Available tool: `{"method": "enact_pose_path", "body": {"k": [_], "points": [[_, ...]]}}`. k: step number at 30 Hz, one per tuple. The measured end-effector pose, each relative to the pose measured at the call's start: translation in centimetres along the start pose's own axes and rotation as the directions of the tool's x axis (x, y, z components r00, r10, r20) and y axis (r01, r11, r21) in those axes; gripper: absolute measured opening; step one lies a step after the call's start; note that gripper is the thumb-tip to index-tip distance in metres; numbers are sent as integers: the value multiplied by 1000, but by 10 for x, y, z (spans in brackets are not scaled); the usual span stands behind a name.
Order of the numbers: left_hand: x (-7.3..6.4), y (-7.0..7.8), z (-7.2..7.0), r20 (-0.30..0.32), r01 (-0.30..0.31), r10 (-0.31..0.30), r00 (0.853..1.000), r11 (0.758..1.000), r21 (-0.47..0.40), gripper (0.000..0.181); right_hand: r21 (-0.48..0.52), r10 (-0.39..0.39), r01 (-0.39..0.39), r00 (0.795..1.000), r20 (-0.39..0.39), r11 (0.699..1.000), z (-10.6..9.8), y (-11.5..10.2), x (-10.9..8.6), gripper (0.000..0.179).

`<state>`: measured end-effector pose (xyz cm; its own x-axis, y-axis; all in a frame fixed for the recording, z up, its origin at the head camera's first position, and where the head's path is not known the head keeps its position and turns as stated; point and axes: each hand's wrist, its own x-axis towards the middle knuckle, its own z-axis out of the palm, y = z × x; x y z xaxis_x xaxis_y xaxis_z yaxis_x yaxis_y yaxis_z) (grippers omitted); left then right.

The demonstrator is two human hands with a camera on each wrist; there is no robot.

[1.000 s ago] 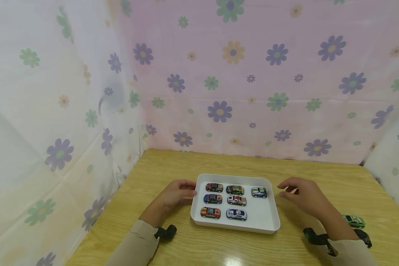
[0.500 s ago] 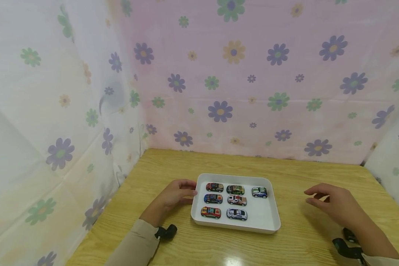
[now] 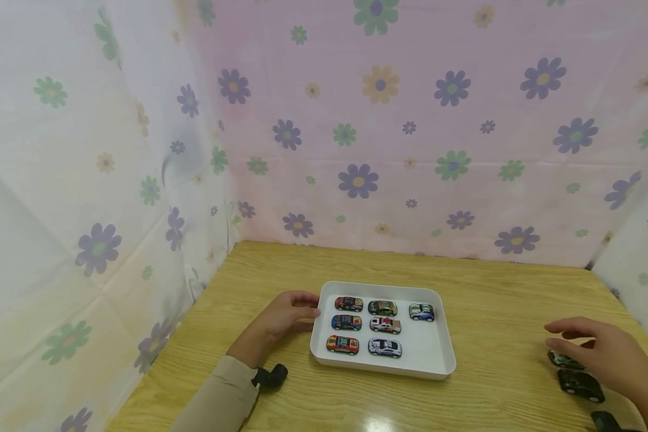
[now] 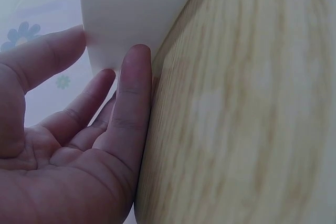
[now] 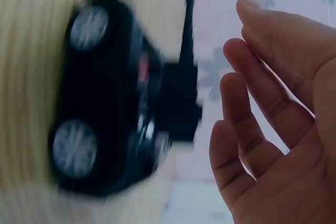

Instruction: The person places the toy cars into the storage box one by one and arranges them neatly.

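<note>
A white rectangular tray (image 3: pixel 425 348) stands on the wooden table. In it lie several small toy cars in rows, among them a red and yellow car (image 3: pixel 342 344), a white car (image 3: pixel 385 347) and, alone at the right, a green and white car (image 3: pixel 421 312). My left hand (image 3: pixel 281 318) touches the tray's left wall with its fingertips, fingers extended. My right hand (image 3: pixel 607 354), holding nothing, hovers over a green toy car (image 3: pixel 564 360) that it partly covers. Beside that sits a black toy vehicle (image 3: pixel 580 385); in the right wrist view it shows a turret and barrel.
A flowered cloth (image 3: pixel 383 150) hangs behind and to the left of the wooden table (image 3: pixel 281 270). Both wrists wear a black camera mount, such as the left mount (image 3: pixel 270 377).
My right hand has moved away from the tray's right side, rightward and toward me, to above the green toy car. The left hand and the tray have stayed in place.
</note>
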<state>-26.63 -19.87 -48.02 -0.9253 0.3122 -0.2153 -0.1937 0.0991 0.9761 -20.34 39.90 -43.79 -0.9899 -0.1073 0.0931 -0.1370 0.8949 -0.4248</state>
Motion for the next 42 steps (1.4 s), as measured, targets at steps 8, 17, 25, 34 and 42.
{"method": "enact_pose_path", "body": {"k": [8,17,25,34,42], "points": [[-1,0,0,-10,2,-2,1000,1000,-3,44,24,81,-82,996,26,996,-1,26,-12,48],[-1,0,0,-13,-2,2,1000,1000,-13,44,21,154,-157,984,86,987,8,53,-15,67],[1,-1,0,-12,-10,10,1000,1000,-17,44,25,140,-142,988,58,990,12,61,-14,59],[1,-1,1,-19,-10,10,1000,1000,-14,44,15,128,-129,991,47,992,10,55,-16,47],[1,-1,1,-15,-8,8,1000,1000,-16,44,22,120,-122,990,72,992,10,51,-15,42]]}}
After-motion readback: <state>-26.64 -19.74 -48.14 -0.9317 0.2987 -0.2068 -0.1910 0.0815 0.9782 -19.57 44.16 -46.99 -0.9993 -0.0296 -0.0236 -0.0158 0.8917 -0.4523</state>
